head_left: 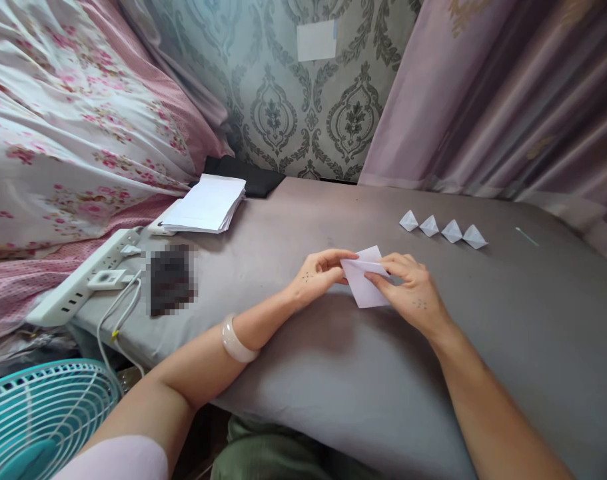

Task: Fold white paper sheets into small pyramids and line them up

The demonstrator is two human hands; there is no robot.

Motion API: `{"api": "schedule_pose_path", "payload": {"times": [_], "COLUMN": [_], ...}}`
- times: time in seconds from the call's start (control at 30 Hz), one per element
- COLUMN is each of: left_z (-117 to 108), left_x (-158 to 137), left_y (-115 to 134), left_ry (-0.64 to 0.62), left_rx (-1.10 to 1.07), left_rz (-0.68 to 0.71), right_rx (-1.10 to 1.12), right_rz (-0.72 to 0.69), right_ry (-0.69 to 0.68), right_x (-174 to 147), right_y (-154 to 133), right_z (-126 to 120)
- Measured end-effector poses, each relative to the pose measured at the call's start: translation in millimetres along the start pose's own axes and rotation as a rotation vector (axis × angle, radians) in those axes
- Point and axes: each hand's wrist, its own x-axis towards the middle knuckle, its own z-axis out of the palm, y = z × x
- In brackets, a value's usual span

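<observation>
Between my hands is a partly folded sheet of white paper (367,288), held just above the grey-covered table. My left hand (319,272) pinches its left corner between thumb and fingers. On the other side, my right hand (410,288) grips the right edge, the thumb in front and the fingers behind. A crease or flap runs across the paper near its top, and its right corner is hidden by my right hand. Several small folded paper pieces (452,231) stand in a row on the table beyond my right hand.
A stack of white paper (203,205) lies at the back left, by a black folded item (250,177). A white power strip (83,277) with cables runs along the left edge, near a blurred dark object (172,280). A turquoise fan (48,420) stands lower left. A thin stick (526,236) lies far right.
</observation>
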Motion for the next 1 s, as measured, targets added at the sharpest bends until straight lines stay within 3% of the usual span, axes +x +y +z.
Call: {"api": "schedule_pose_path", "payload": {"times": [0.17, 0.33, 0.53, 0.8, 1.0], "left_z": [-3, -6, -8, -8, -14], "left_x": [3, 6, 8, 9, 10], "left_y": [4, -2, -6, -7, -18], "left_ry": [0.189, 0.243, 0.318, 0.335, 0.355], "left_rx": [0.001, -0.014, -0.013, -0.004, 0.302], "left_rz": [0.009, 0.013, 0.049, -0.021, -0.124], "right_rx": [-0.274, -0.416, -0.44, -0.51, -0.53], "right_rz": [-0.312, -0.453, -0.445, -0.313, -0.301], "right_ry": [0.164, 0.183, 0.131, 0.089, -0.078], "right_x": [-4, -7, -8, -10, -12], "right_y": [-5, -4, -2, 9, 13], "right_z": [2, 6, 9, 14, 16]}}
